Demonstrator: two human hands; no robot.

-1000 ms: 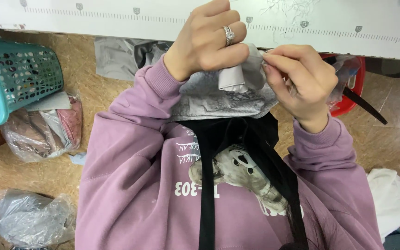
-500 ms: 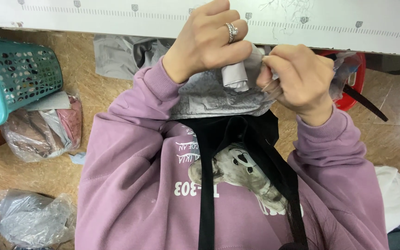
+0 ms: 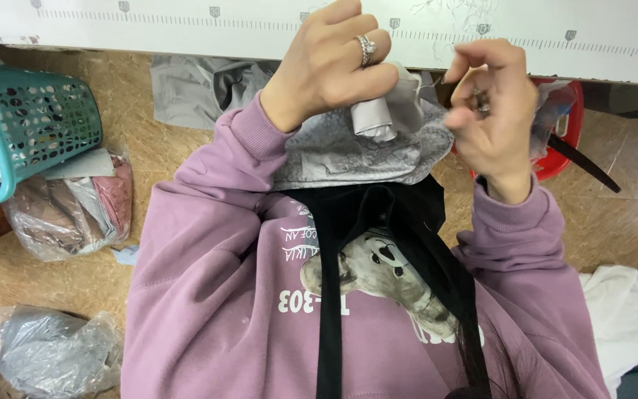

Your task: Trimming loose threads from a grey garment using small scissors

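since the earlier frame, your right hand point(image 3: 492, 111) has pulled away from the grey fabric point(image 3: 363, 151) and now sits just beside it, fingers pinched shut on something too small to identify. your left hand point(image 3: 330, 63) grips the bunched fabric at its top, a ring point(image 3: 365, 50) on one finger. the fabric hangs in front of your chest, below the white tabletop point(image 3: 555, 37) edge. a teal basket point(image 3: 27, 129) stands on the floor at far left.

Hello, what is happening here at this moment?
A person in a mauve sweatshirt works on a grey fabric piece held up near a white table edge. The left hand grips a bunched fold of it. The right hand is pinched beside it; whether it holds a thread or needle is unclear.
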